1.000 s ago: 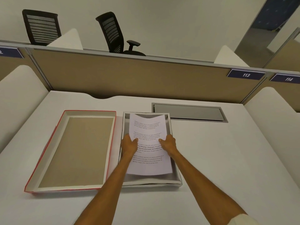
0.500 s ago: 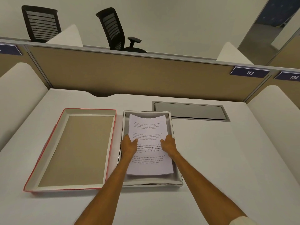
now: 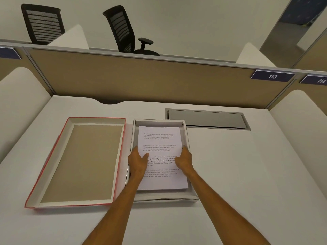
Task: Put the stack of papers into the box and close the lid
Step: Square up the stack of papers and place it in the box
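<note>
A stack of white printed papers (image 3: 160,140) lies inside the shallow grey box (image 3: 164,198) at the middle of the desk, almost flat against its bottom. My left hand (image 3: 138,160) grips the stack's left edge, thumb on top. My right hand (image 3: 184,160) grips the right edge the same way. Left of the box, touching it, the red-edged lid (image 3: 53,167) lies upside down with its brown inside facing up.
A grey cable hatch (image 3: 207,119) is set into the white desk (image 3: 247,174) behind the box. A tan partition runs along the back edge, with white side dividers left and right. Two black office chairs stand beyond it.
The far end of the papers, curled up a second ago, has dropped flat into the box. Both hands have lowered slightly and keep their hold on the stack's edges.
</note>
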`<control>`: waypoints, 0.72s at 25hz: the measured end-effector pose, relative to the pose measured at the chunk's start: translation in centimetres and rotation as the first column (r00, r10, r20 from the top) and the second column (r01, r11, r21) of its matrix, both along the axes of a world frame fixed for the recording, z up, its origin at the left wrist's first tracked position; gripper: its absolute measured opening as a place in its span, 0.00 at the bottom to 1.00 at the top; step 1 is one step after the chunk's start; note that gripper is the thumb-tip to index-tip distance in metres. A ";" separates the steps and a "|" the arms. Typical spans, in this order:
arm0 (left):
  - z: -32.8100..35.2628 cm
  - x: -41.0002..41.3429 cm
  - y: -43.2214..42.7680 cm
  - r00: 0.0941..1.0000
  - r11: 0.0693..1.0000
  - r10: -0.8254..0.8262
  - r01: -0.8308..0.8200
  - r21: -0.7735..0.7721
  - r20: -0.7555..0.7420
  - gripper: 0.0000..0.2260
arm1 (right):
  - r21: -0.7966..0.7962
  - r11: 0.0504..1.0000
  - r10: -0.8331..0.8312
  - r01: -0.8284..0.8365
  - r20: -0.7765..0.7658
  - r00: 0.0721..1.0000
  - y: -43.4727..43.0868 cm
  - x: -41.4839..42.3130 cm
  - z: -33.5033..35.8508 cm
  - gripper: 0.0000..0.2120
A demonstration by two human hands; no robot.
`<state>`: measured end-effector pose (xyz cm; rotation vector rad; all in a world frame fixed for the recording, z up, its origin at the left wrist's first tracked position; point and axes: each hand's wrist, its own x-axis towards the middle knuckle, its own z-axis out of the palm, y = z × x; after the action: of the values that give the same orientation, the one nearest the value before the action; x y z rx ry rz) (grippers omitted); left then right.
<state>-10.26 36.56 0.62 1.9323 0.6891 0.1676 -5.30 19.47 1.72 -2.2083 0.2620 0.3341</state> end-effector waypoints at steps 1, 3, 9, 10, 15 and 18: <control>0.0 -0.1 0.1 1.000 1.000 -0.014 0.014 0.010 -0.010 0.19 | 0.016 1.000 0.002 -0.002 -0.010 1.000 -0.2 -0.1 0.0 0.22; 0.1 0.0 0.4 0.998 0.999 -0.048 0.048 0.004 -0.045 0.22 | 0.048 0.999 -0.001 0.003 -0.044 0.999 -0.4 0.0 0.2 0.23; 0.5 0.3 1.3 0.985 0.993 -0.105 0.097 -0.064 -0.138 0.29 | 0.112 0.992 -0.048 0.066 -0.153 0.987 -1.0 0.6 0.6 0.22; 0.6 0.2 1.3 0.985 0.993 -0.102 0.091 -0.081 -0.139 0.28 | 0.124 0.990 -0.052 0.073 -0.165 0.985 -1.1 0.7 0.6 0.22; 0.8 0.1 1.1 0.986 0.991 -0.089 0.074 -0.110 -0.139 0.27 | 0.105 0.992 -0.052 0.071 -0.175 0.983 -1.0 0.7 0.6 0.23; 1.1 0.0 1.1 0.982 0.991 -0.101 0.086 -0.103 -0.157 0.29 | 0.071 0.996 -0.036 0.047 -0.156 0.987 -0.9 0.5 0.6 0.22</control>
<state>-10.23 37.65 1.70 1.8958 0.6987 -0.0812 -4.78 18.60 2.29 -2.1034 0.3736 0.4862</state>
